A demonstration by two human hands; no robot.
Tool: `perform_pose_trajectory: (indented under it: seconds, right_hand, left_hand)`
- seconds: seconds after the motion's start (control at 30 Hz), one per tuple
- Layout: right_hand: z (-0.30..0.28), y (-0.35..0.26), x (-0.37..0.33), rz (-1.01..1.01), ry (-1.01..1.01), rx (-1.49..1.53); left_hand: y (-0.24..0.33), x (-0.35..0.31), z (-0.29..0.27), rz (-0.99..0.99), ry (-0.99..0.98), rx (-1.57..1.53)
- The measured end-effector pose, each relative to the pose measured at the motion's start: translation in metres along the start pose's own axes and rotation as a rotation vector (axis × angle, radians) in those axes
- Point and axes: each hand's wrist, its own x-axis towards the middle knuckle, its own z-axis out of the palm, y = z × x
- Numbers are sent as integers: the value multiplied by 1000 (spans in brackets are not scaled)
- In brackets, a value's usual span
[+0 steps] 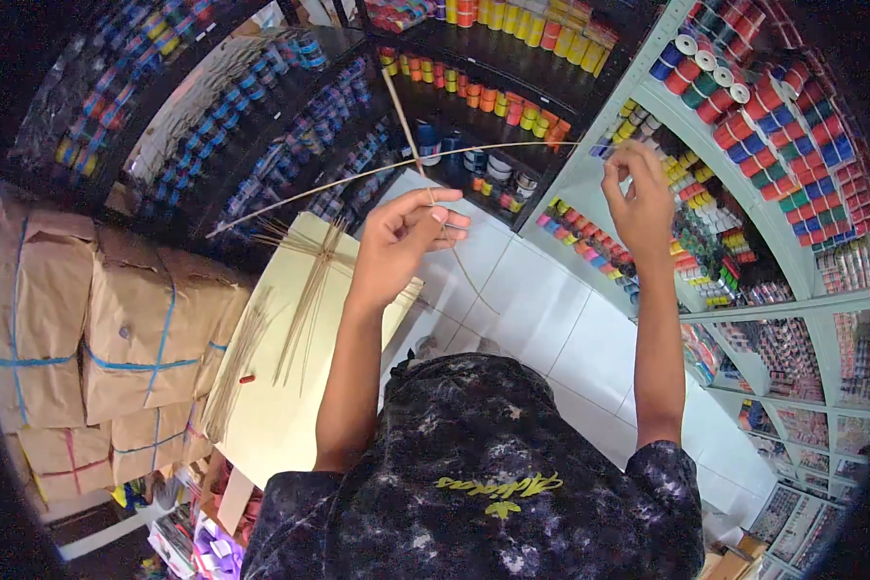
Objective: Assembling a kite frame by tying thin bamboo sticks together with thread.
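My left hand [396, 246] is closed in a pinch around a thin tan stick [398, 106]. One end of the stick points up and away, and a thinner tail runs down past my fingers. A long, bowed thin stick [333, 181] crosses it just above my left fingertips; whether the two are joined there I cannot tell. To the right, my raised right hand [640, 198] has thumb and fingertips pressed together at the bowed stick's right end. Several more thin sticks [304, 300] lie crossed in a loose bundle on a pale yellow board [300, 425] left of my left forearm.
A small red object [247, 379] lies on the board. Brown paper parcels [140, 329] bound with coloured string are stacked at left. Dark shelves [493, 72] of small colourful containers stand ahead, and pale shelves [788, 314] with more goods at right. White floor tiles [532, 300] lie below.
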Motion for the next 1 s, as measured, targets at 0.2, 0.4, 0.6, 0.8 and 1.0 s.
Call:
perform_pose_trajectory:
  seconds: [0.2,0.4,0.6,0.8,1.0]
  right_hand:
    - [14,-4,-12,-182,28,88]
    - [33,-21,-28,-333,-88,129]
    - [58,-47,-41,-512,-194,175]
    - [56,-67,-49,-544,-267,207]
    - [54,-61,-56,-411,-298,257]
  left_hand:
    - [-33,-16,-43,-62,134,493]
    - [14,-41,-14,24,28,593]
    - [9,-8,34,351,132,594]
    - [-4,-17,34,65,118,569]
    - [-19,-32,20,15,184,433]
